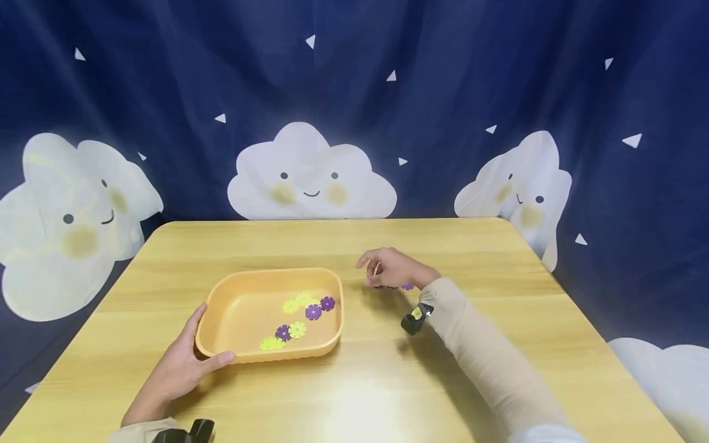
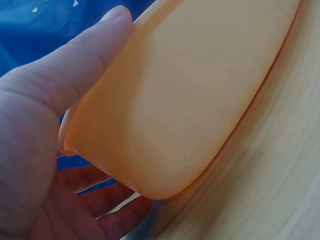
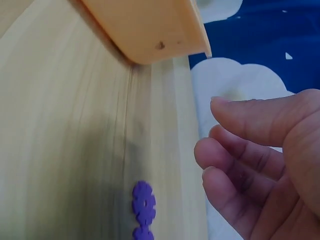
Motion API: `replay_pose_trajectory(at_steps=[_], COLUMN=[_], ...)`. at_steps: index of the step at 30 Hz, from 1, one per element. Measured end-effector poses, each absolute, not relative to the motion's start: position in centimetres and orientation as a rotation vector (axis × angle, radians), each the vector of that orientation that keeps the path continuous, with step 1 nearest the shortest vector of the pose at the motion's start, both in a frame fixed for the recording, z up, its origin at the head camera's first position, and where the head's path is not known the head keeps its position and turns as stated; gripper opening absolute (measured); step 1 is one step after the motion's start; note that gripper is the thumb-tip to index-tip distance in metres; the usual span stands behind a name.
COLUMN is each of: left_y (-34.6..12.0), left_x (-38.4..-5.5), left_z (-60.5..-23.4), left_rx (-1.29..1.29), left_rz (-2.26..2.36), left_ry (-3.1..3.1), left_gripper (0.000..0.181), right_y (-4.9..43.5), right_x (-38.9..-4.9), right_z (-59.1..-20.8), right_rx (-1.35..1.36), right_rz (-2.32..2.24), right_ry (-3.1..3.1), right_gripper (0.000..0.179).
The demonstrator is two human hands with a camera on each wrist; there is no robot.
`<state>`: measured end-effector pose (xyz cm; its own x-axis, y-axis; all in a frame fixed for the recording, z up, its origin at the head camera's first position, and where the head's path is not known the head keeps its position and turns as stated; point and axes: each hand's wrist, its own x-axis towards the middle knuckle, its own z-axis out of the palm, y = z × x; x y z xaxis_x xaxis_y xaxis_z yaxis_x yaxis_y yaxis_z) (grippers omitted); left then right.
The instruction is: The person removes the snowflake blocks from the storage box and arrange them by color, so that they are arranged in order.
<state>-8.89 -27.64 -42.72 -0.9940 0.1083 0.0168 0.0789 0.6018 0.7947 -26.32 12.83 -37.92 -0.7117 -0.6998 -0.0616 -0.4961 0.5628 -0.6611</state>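
An orange plastic basin [image 1: 246, 317] sits left of the table's middle in the head view. My left hand [image 1: 180, 366] grips its left end, thumb [image 2: 80, 70] along the near side and the other fingers around the corner. Inside the basin lie several flower-shaped discs, yellow [image 1: 297, 330] and purple [image 1: 313, 312]. Right of the basin, my right hand [image 1: 394, 269] hovers over the table with fingers loosely bent and nothing between them. Beneath it are several purple flower discs [image 1: 408, 287], partly hidden by the hand; in the right wrist view purple discs [image 3: 144, 204] lie in a row.
The wooden table [image 1: 443, 240] reaches back to a dark blue curtain [image 1: 354, 74] printed with smiling clouds. A bright light reflection falls on the tabletop in front of the basin. A small black camera [image 1: 412, 321] is strapped to the right wrist.
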Motion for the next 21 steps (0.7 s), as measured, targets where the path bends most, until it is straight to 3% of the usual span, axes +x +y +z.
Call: replay_pose_trajectory(at_steps=[21], left_y=[-27.7], left_x=[-9.1], left_z=[-42.6], left_rx=[0.188], left_rz=[1.39], left_ry=[2.776], left_gripper=[0.112], right_y=[7.7], right_x=[-25.7], right_z=[-35.5], right_rx=[-1.114], right_rz=[-0.837], right_ry=[2.42], right_gripper=[0.038])
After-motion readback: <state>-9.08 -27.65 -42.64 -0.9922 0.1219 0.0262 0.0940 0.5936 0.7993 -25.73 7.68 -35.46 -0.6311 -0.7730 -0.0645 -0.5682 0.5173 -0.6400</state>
